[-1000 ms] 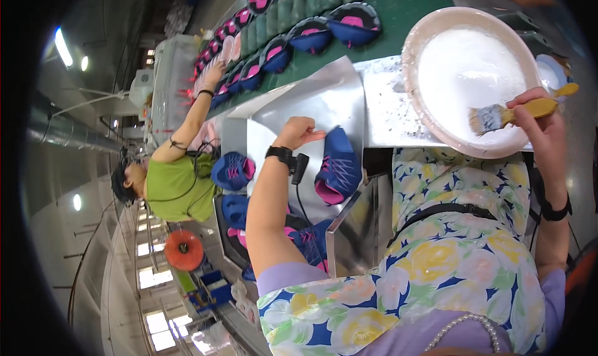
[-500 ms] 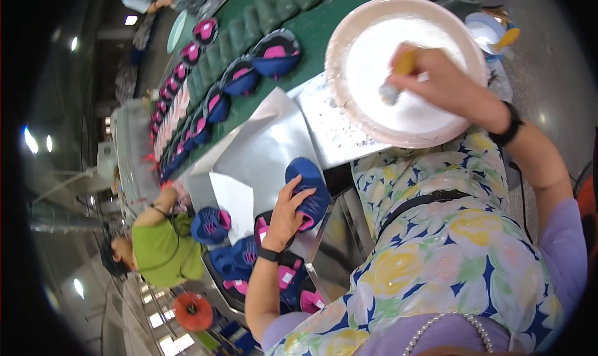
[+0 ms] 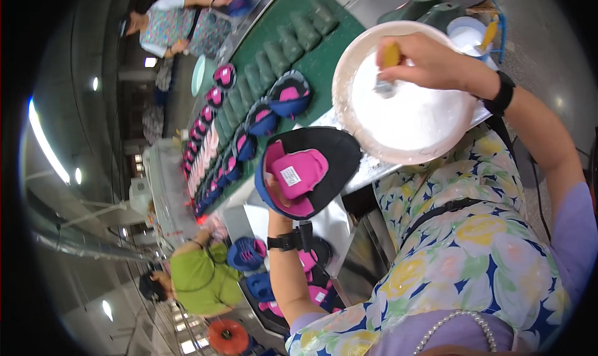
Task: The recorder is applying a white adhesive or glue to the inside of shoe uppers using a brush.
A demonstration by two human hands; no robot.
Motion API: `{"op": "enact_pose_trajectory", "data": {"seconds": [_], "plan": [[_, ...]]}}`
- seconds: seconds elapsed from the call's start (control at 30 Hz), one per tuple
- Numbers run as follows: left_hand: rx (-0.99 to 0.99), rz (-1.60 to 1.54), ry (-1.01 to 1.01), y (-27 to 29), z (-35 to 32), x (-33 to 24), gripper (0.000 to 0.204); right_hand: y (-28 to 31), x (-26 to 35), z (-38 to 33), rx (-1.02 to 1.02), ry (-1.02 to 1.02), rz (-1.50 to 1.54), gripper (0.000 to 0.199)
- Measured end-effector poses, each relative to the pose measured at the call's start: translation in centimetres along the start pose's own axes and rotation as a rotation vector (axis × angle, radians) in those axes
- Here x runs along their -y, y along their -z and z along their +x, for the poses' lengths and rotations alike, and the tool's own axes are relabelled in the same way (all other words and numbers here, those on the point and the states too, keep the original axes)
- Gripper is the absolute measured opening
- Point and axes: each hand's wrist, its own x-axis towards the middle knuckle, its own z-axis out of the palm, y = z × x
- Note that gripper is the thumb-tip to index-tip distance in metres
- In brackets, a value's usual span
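Observation:
My left hand (image 3: pixel 279 218) grips a blue shoe upper (image 3: pixel 336 163) from behind, its fingers mostly hidden by the upper. The upper's open black underside and pink lining with a white label face up. My right hand (image 3: pixel 430 62) is closed around the yellow handle of a brush (image 3: pixel 391 56). The brush's pale bristles are over the white liquid (image 3: pixel 405 122) in a wide, light pink basin (image 3: pixel 344 75); whether they touch it I cannot tell. The basin stands right of the upper, on a white, spotted board.
A green conveyor belt (image 3: pixel 321 63) carries blue uppers and dark green shoe lasts (image 3: pixel 305 37). More uppers (image 3: pixel 246 254) sit below my left forearm. At upper right is a small tub (image 3: pixel 466 37) with a yellow-handled brush. Co-workers (image 3: pixel 202 275) stand at left.
My left hand has raised the blue upper from the stack and turned its open underside up, closer to the basin. My right hand still holds the brush over the basin. The view has shifted.

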Motion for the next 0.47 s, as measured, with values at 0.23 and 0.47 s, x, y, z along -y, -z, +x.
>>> {"op": "enact_pose_trajectory", "data": {"seconds": [0.23,0.47], "plan": [[0.047,-0.049,-0.199,-8.3,3.2,-1.5,0.055,-0.1,2.3,1.8,-0.136,0.147,0.186,0.024],[-0.048,0.187,-0.512,-12.0,3.3,0.1,0.059,-1.5,2.7,-0.9,-0.343,-0.235,0.157,0.038]]}}
